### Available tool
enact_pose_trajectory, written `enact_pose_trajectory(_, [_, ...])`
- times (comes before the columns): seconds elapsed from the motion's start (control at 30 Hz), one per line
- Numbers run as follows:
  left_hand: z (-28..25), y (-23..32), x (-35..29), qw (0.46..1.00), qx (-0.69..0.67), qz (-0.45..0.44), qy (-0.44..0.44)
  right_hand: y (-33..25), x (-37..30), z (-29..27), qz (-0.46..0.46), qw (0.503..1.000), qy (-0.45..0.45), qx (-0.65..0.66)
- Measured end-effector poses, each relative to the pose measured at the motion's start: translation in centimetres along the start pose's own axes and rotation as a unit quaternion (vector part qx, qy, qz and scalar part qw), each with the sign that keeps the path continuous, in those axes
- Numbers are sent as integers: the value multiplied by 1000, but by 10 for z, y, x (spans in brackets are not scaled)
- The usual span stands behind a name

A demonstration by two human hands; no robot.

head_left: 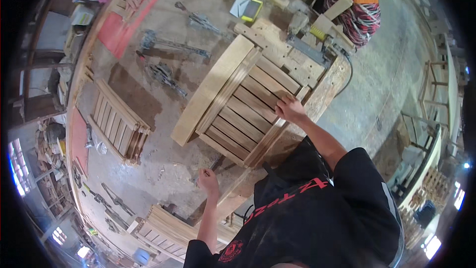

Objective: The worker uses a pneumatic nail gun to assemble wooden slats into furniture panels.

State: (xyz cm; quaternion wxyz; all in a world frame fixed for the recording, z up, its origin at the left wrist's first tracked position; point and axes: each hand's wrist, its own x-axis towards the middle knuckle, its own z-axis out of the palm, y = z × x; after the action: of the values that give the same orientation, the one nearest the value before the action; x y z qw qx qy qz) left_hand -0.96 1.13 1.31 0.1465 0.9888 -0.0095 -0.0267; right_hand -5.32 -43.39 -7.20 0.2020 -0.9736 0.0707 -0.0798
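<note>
A slatted wooden panel [245, 105] lies on the workbench in front of me, its slats set between two rails. My right hand [290, 108] is over the panel's right part, near its rail, with fingers bent together; what they hold, if anything, is hidden. Left of the panel's near corner, my left hand [208, 181] is held above the bench with its fingers curled in. Something small and dark may be between those fingertips, too small to name. Along the panel's far left side runs a thick, pale curved wooden piece [213, 92].
Stacked slatted panels [119, 121] stand at the left, and more [161, 233] lie near the lower edge. Clamps [163, 75] are spread over the bench [163, 168]. A machine [307, 44] is bolted to a wooden board beyond the panel. Two other people are across the bench.
</note>
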Motion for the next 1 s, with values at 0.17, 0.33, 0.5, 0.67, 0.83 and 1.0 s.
enact_pose_trajectory(0.17, [2, -1, 1, 994, -70, -86, 24, -5, -3, -6, 13, 1000, 2, 22])
enact_pose_trajectory(0.33, [11, 3, 7, 988, -100, -96, 74, 9, -4, -4, 25, 997, -66, 8])
enact_pose_trajectory(0.5, [16, -22, 8, 945, -202, -247, -78, -5, 7, -17, -28, 998, -31, 50])
enact_pose_trajectory(0.67, [1, -6, 24, 921, -189, -301, -162, -8, 136, -28, 87, 958, -32, 270])
enact_pose_trajectory(0.83, [-1, 0, 17, 944, -110, -283, -130, -71, 418, -101, -148, 929, 154, 302])
enact_pose_trajectory(1.0, [14, -12, 19, 961, -142, -235, -41, -52, 585, -43, -139, 880, -227, 393])
